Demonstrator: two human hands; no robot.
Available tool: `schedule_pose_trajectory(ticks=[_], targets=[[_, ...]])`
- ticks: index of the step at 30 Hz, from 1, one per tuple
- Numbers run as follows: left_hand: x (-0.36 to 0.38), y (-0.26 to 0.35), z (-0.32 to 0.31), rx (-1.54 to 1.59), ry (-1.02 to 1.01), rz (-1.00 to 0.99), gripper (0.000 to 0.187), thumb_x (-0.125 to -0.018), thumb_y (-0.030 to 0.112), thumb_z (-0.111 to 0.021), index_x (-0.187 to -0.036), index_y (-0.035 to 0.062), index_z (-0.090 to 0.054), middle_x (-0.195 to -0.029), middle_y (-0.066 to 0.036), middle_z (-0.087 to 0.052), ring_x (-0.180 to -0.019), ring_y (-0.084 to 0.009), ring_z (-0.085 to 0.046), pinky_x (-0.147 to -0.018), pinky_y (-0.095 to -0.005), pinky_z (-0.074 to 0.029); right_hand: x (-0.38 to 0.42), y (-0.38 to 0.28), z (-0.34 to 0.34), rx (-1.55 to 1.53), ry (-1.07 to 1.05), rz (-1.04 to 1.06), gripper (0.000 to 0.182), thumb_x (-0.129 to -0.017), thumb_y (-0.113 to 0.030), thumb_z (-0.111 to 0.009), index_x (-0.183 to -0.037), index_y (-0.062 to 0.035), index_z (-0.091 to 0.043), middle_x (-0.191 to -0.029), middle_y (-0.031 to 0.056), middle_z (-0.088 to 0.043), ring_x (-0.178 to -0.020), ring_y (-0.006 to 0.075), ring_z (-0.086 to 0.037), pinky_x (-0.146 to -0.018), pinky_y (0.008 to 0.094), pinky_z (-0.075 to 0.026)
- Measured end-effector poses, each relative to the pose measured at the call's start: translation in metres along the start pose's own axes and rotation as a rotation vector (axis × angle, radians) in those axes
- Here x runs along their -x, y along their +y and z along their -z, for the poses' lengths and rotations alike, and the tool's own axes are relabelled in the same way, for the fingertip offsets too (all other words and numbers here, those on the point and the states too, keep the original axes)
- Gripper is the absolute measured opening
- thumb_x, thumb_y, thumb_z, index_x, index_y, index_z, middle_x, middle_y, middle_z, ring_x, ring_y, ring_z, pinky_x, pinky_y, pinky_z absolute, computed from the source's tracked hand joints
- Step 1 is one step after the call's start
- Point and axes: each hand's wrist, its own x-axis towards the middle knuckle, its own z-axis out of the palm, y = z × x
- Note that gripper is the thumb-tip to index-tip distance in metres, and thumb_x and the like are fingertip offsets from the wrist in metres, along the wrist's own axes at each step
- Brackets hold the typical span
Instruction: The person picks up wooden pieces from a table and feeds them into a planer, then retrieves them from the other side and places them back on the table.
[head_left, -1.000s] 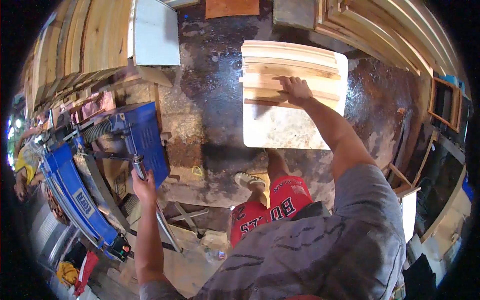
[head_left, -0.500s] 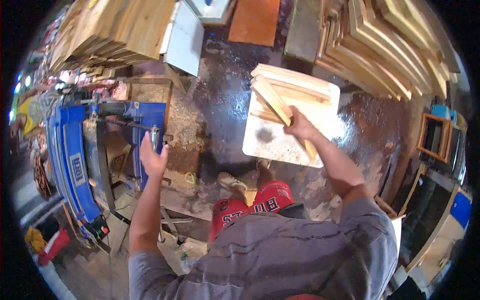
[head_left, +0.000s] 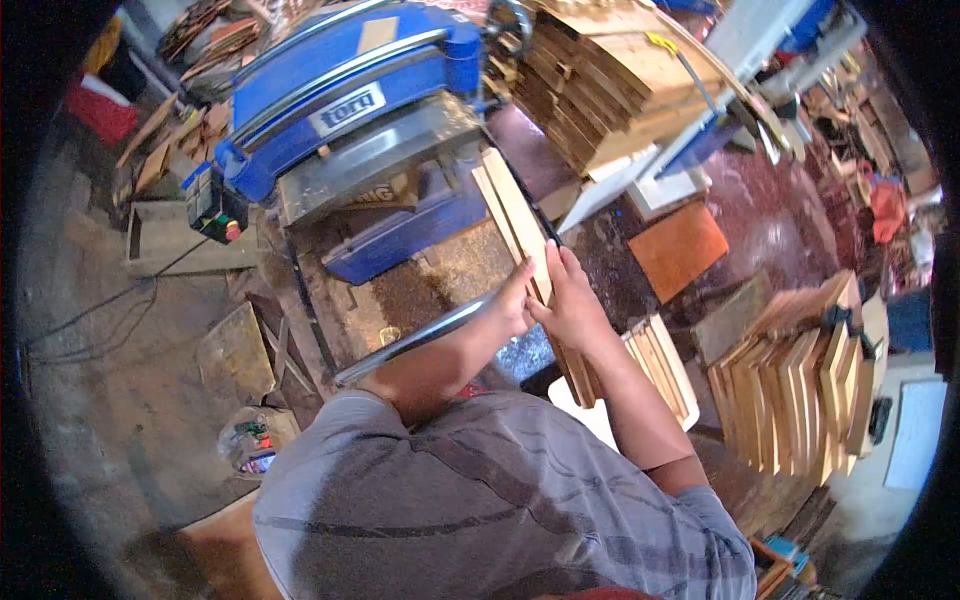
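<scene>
One length of wood [head_left: 518, 215], pale, with a dark line along it; we cannot tell whether it is a single piece or two laid together. Long axis: slanting from upper left to lower right in our view, far end at the corner of a blue machine [head_left: 350, 110], near end above a white board [head_left: 597, 425]. Position: before the wearer's torso. Left hand [head_left: 515, 305]: fingers curled, gripping the wood's side. Right hand [head_left: 573, 298]: mostly closed, gripping it just beside the left.
</scene>
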Motion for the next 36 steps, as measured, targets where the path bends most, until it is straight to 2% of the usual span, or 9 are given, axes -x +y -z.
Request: schedule_pose_trajectory(ticks=[4, 6, 11, 12, 16, 21, 28, 33, 36], targets=[[0.005, 0.084, 0.037, -0.049, 0.116, -0.258, 0.051, -0.089, 0.05, -0.055, -0.12, 0.0104, -0.047, -0.113, -0.008, -0.057, -0.109, -0.0274, -0.055, -0.095, -0.0447, -0.046, -0.05, -0.062, -0.028, 0.125, 0.096, 0.086, 0.053, -0.079, -0.022, -0.067, -0.126, -0.0026, -0.052, -0.112, 0.0225, -0.053, -0.111, 0.0407, -0.047, -0.09, 0.045, -0.042], [0.018, 0.121, 0.042, -0.039, 0.316, -0.322, 0.044, -0.086, 0.041, -0.064, -0.11, 0.0069, -0.05, -0.098, -0.01, -0.06, -0.092, -0.025, -0.061, -0.082, -0.0411, -0.052, -0.068, -0.071, -0.051, -0.043, 0.038, 0.034, 0.038, -0.081, -0.022, -0.065, -0.113, -0.003, -0.061, -0.094, 0.0204, -0.057, -0.083, 0.0387, -0.056, -0.075, 0.0431, -0.048], [0.049, 0.186, 0.064, -0.142, 0.337, -0.358, 0.036, -0.08, 0.02, -0.066, -0.108, 0.0014, -0.053, -0.091, -0.011, -0.06, -0.083, -0.0266, -0.063, -0.073, -0.0417, -0.056, -0.112, -0.079, -0.09, -0.609, -0.28, -0.005, 0.024, -0.096, -0.019, -0.049, -0.108, -0.0027, -0.062, -0.079, 0.0055, -0.061, -0.075, 0.013, -0.057, -0.072, 0.0299, -0.048], [0.056, 0.2, 0.074, -0.016, 0.238, -0.163, 0.037, -0.077, 0.018, -0.068, -0.105, -0.0004, -0.054, -0.086, -0.01, -0.059, -0.079, -0.0266, -0.063, -0.07, -0.0429, -0.056, -0.121, -0.087, -0.091, -0.923, -0.448, -0.163, 0.025, -0.099, -0.023, -0.044, -0.108, -0.0047, -0.059, -0.076, 0.0035, -0.057, -0.067, 0.0122, -0.055, -0.064, 0.0268, -0.046], [0.059, 0.227, 0.089, -0.059, 0.274, -0.348, 0.055, -0.076, 0.014, -0.066, -0.124, 0.0062, -0.04, -0.082, -0.011, -0.057, -0.072, -0.0222, -0.061, -0.064, -0.0408, -0.055, -0.136, -0.112, -0.097, -1.247, -0.576, -0.449, 0.027, -0.1, -0.029, -0.042, -0.11, -0.0058, -0.052, -0.079, 0.0048, -0.056, -0.063, 0.0139, -0.053, -0.056, 0.0273, -0.046], [0.063, 0.26, 0.107, -0.021, 0.262, -0.418, 0.05, -0.077, 0.013, -0.064, -0.121, 0.0059, -0.042, -0.087, -0.008, -0.057, -0.08, -0.0194, -0.059, -0.074, -0.0355, -0.053, -0.15, -0.109, -0.117, -1.286, -0.662, -0.416, 0.022, -0.096, -0.013, -0.043, -0.116, -0.0065, -0.048, -0.083, 0.0043, -0.057, -0.066, 0.0134, -0.055, -0.059, 0.0271, -0.049], [0.056, 0.28, 0.116, -0.081, 0.283, -0.498, 0.047, -0.077, 0.017, -0.063, -0.12, 0.009, -0.046, -0.092, -0.01, -0.058, -0.083, -0.0204, -0.059, -0.079, -0.0363, -0.053, -0.14, -0.08, -0.111, -1.321, -0.873, -0.446, 0.029, -0.098, -0.023, -0.043, -0.125, -0.0119, -0.045, -0.074, 0.0023, -0.053, -0.056, 0.012, -0.051, -0.052, 0.0247, -0.047], [0.054, 0.274, 0.122, -0.102, 0.351, -0.579, 0.048, -0.081, 0.016, -0.059, -0.125, 0.0066, -0.042, -0.091, -0.01, -0.056, -0.083, -0.0214, -0.058, -0.076, -0.0377, -0.052, -0.162, -0.024, -0.147, -1.103, -0.709, -0.474, 0.031, -0.1, -0.032, -0.038, -0.123, -0.0115, -0.046, -0.068, 0.0005, -0.049, -0.048, 0.0108, -0.046, -0.041, 0.023, -0.039], [0.055, 0.272, 0.118, -0.108, 0.438, -0.62, 0.052, -0.082, 0.016, -0.053, -0.13, 0.0046, -0.035, -0.092, -0.011, -0.053, -0.083, -0.022, -0.056, -0.075, -0.0388, -0.051, -0.187, 0.001, -0.159, -1.132, -0.635, -0.367, 0.037, -0.094, -0.018, -0.041, -0.129, -0.0098, -0.047, -0.071, 0.0025, -0.051, -0.054, 0.0112, -0.048, -0.046, 0.0241, -0.041]])
